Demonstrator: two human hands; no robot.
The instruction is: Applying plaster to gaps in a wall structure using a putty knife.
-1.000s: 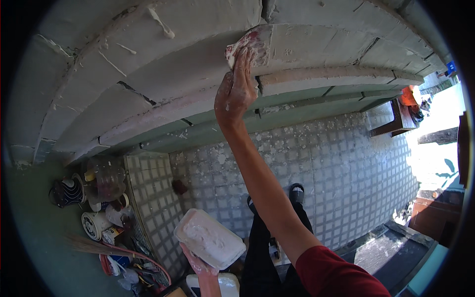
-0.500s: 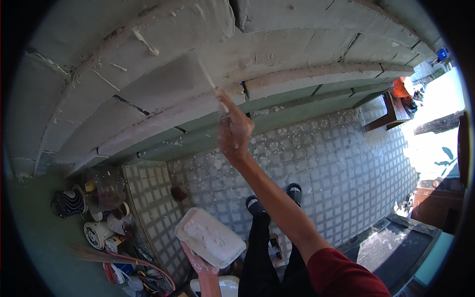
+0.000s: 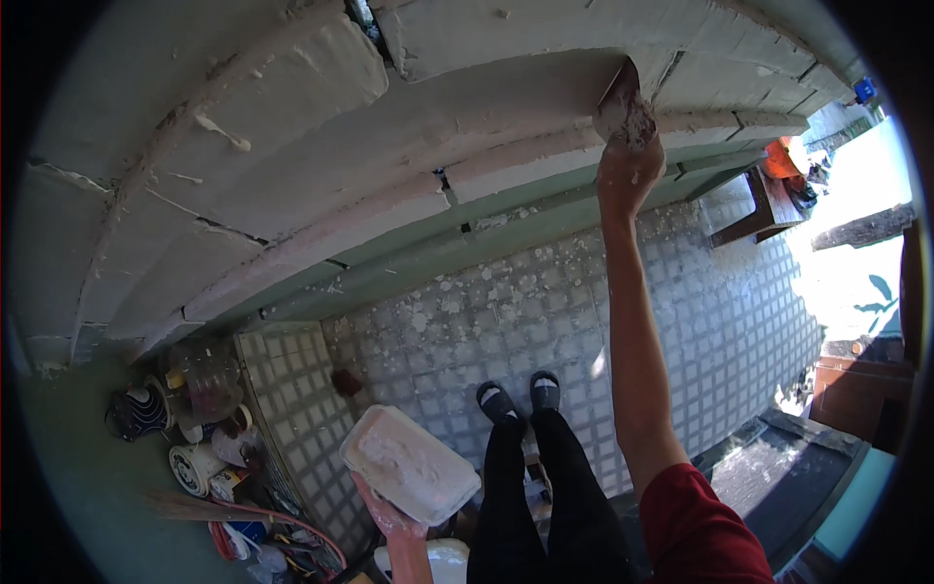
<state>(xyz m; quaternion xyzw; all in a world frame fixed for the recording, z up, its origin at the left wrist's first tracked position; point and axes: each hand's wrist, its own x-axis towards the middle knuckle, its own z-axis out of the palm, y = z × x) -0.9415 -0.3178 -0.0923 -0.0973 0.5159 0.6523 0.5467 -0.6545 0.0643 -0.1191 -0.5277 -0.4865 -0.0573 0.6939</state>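
Observation:
At the far right of the block wall [image 3: 467,112], my right hand [image 3: 632,177] is raised and closed around a plaster-smeared putty knife [image 3: 619,109]. The knife's blade lies against the wall's face, at the end of a smooth, darker stretch of wet coating. Down at the lower left, my left hand [image 3: 391,514] grips a white rectangular tub [image 3: 453,503] from beneath and along its near side. Wet whitish plaster [image 3: 399,461] fills much of the tub. The hand's fingertips are hidden under it.
Ledges and open joints run along the wall. Left of me lie a bucket [image 3: 192,469], a broom [image 3: 185,504] and assorted clutter beside a tiled step [image 3: 292,389]. Splatters dot the tiled floor [image 3: 467,321]. A wooden bench [image 3: 764,209] stands far right; a dark tabletop [image 3: 778,472] is near right.
My right hand has swept the putty knife rightward along the wall, and the smoothed stretch behind it is longer. The left hand and tub have barely moved.

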